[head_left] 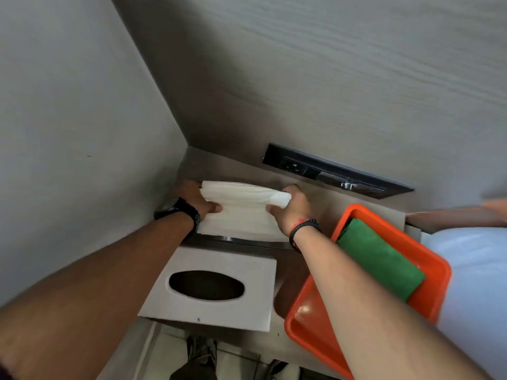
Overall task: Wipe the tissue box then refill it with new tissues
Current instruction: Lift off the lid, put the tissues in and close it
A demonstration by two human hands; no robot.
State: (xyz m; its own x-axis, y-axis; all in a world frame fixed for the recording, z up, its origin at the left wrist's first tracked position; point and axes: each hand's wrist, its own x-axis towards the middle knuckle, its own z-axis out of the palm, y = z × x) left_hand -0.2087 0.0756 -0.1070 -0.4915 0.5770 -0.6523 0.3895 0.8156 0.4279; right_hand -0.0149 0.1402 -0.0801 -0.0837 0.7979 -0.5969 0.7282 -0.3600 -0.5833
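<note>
White tissue stack [241, 212], soft, light, floppy, held at desk's back left corner; left hand [192, 200] and right hand [290, 209] clamped on opposite short ends; sag judged likely unless supported underneath; lid [214, 286] lies at front edge

You face a corner where two pale grey wood-grain walls [315, 78] meet above a brown counter [296, 267]. A black socket panel [336, 171] sits low on the far wall, by the counter's back edge. Below its front edge you see tiled floor [238, 357].
</note>
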